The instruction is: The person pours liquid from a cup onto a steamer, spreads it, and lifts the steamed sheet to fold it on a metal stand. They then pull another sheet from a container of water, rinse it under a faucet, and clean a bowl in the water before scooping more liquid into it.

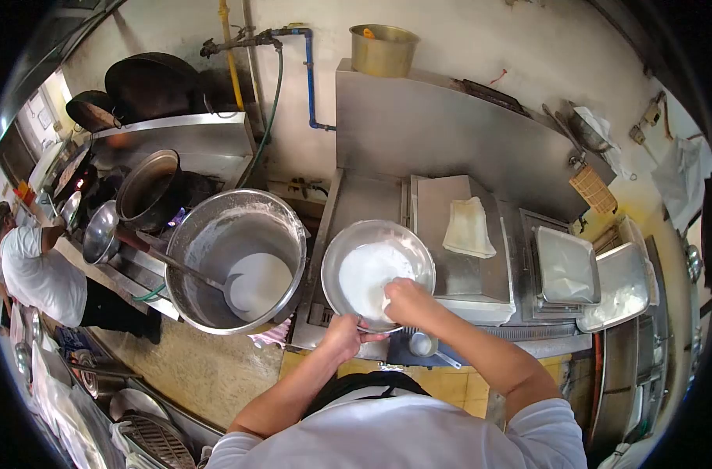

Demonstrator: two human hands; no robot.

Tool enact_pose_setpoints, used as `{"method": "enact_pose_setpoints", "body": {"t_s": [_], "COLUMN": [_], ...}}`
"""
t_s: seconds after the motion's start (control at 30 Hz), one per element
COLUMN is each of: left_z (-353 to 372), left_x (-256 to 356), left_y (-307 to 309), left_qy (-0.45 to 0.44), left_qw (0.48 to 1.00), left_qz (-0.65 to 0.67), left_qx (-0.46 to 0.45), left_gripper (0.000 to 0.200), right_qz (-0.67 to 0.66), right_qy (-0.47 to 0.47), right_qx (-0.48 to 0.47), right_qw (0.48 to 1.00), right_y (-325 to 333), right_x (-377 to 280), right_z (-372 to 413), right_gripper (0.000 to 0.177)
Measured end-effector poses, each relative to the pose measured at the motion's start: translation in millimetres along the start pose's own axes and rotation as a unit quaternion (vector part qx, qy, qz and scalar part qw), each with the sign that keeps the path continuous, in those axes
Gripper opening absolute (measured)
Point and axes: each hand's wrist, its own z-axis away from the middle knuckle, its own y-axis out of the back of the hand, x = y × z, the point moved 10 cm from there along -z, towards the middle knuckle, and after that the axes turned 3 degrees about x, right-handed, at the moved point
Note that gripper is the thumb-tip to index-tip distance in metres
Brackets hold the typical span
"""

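So the left hand (pixel 344 338) has hold of the near rim of a round metal bowl (pixel 332 273), and the right hand (pixel 405 303) is down in the white stuff (pixel 365 270) inside it, fingers bunched up pretty narrow. Can't tell if they're pinching anything, they're partly hidden. The bowl is right in front of the person, near the front edge of the metal counter (pixel 364 197). Just beside it on the near side there's a small pan (pixel 423 345) with a light handle.

Just left of the bowl is a way bigger pot (pixel 186 258) with white liquid (pixel 261 283) in it and a long ladle (pixel 186 268) leaning across the rim. Over on the right, a folded cloth (pixel 469 227) lies on a metal box, and a lined tray (pixel 567 267) sits further right.

Further off, a dark pot (pixel 147 187) tilts on the stove, a co-worker (pixel 43 270) in a white shirt is at the far left, and a brassy pot (pixel 383 55) is up on the back ledge.
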Motion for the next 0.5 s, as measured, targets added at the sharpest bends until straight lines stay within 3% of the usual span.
{"method": "enact_pose_setpoints", "body": {"t_s": [0.13, 0.27, 0.4, 0.5], "left_z": [18, 15, 10, 14], "left_x": [13, 10, 20, 21], "left_y": [-11, -16, -8, -5], "left_qy": [-0.004, -0.011, -0.021, -0.011], "left_qw": [1.0, 1.0, 1.0, 1.0], "left_qz": [-0.018, -0.013, -0.017, -0.025], "left_qx": [0.011, -0.005, 0.0, 0.01], "left_gripper": [0.041, 0.041, 0.04, 0.038], "right_qz": [0.104, 0.09, 0.032, 0.065], "right_qy": [0.036, 0.062, 0.109, 0.031], "right_qx": [0.08, 0.182, 0.061, 0.135], "right_qw": [0.991, 0.977, 0.992, 0.988], "right_y": [16, 31, 1, 16], "right_x": [18, 8, -30, 15], "right_z": [-18, -35, -17, -29], "right_gripper": [0.019, 0.019, 0.019, 0.018]}}
